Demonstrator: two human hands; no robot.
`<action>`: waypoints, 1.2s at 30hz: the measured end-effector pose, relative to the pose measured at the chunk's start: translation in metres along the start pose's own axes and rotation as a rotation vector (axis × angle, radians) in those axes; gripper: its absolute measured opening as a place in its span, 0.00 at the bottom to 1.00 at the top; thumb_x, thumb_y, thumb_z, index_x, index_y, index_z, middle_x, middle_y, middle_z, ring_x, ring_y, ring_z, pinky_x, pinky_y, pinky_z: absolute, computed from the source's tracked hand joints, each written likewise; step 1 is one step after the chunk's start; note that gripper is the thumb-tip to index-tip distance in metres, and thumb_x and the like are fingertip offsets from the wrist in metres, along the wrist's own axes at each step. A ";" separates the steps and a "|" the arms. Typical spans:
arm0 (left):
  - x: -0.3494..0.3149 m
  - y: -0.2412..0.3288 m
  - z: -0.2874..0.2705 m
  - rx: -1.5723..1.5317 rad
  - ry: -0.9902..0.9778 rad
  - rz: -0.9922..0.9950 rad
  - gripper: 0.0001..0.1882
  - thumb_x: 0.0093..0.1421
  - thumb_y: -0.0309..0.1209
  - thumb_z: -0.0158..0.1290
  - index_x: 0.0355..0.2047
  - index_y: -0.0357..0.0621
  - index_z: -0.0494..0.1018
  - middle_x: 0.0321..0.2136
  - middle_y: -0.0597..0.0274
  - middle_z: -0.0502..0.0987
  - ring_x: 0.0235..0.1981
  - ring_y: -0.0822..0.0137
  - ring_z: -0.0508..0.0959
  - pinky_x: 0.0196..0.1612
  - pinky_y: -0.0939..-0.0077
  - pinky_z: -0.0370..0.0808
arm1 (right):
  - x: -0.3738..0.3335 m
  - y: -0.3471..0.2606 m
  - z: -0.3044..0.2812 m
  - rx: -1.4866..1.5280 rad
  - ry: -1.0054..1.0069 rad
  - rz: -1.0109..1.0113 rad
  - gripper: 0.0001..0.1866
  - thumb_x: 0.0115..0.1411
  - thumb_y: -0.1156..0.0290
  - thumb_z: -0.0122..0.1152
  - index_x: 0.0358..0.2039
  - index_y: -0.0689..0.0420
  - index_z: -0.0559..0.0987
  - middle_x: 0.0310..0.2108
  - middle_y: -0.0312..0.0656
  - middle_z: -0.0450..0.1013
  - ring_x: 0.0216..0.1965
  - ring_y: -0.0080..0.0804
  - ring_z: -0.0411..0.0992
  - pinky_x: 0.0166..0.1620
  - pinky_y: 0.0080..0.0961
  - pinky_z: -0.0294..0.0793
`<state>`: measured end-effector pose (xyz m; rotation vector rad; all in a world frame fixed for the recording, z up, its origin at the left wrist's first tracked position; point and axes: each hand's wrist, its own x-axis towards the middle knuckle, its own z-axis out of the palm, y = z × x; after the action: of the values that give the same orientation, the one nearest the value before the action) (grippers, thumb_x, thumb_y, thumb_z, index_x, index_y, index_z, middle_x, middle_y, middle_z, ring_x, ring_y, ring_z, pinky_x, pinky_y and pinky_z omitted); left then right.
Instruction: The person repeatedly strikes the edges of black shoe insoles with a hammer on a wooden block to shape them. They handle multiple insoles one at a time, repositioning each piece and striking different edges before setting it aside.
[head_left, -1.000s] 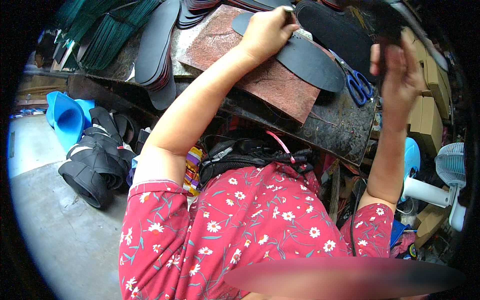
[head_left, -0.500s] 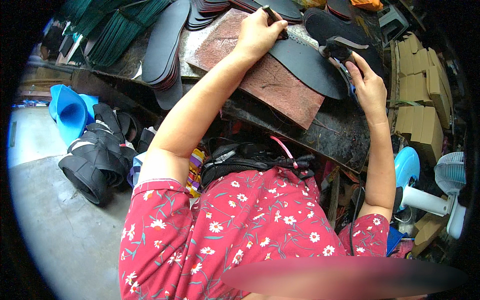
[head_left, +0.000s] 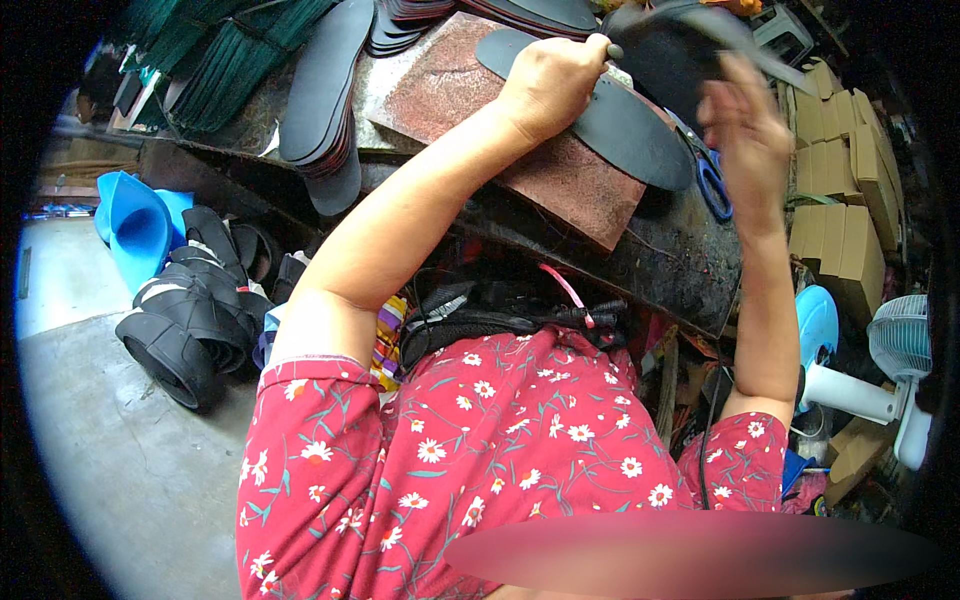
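My left hand (head_left: 556, 88) is closed around a dark punch-like rod, whose rounded end (head_left: 614, 51) sticks out by the thumb. It is over a black sole-shaped sheet (head_left: 640, 140) that lies on a reddish, worn block (head_left: 580, 190); the rod's lower end is hidden behind my fist. Up to the right, my right hand (head_left: 748, 135) is smeared by motion. A hammer-like tool, streaked grey and dark (head_left: 765, 50), is at its fingers, raised above the bench. Blue-handled scissors (head_left: 712, 188) lie beside that hand.
Stacks of black soles (head_left: 322, 90) stand left of the block. Dark green bundled sheets (head_left: 225, 80) are at the far left. Cardboard boxes (head_left: 838, 240) and a white fan (head_left: 898, 340) are to the right. Black shoe parts (head_left: 185, 320) sit on the floor.
My right hand has lifted with its tool, baring the scissors' blue handles. The left hand has shifted right and toward me along the sole, its rod now mostly hidden in the fist.
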<state>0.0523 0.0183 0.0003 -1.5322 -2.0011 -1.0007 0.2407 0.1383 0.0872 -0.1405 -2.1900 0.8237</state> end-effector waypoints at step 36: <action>-0.001 -0.018 0.003 -0.417 0.134 -0.464 0.12 0.54 0.33 0.63 0.32 0.37 0.76 0.25 0.52 0.81 0.26 0.60 0.83 0.34 0.69 0.79 | -0.013 0.021 -0.026 -0.254 -0.106 0.394 0.20 0.63 0.54 0.59 0.53 0.46 0.79 0.32 0.40 0.79 0.31 0.26 0.75 0.35 0.23 0.73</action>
<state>0.0360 0.0177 -0.0072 -1.1537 -2.1943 -1.7467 0.2644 0.1634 0.0793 -0.6857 -2.3995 0.7708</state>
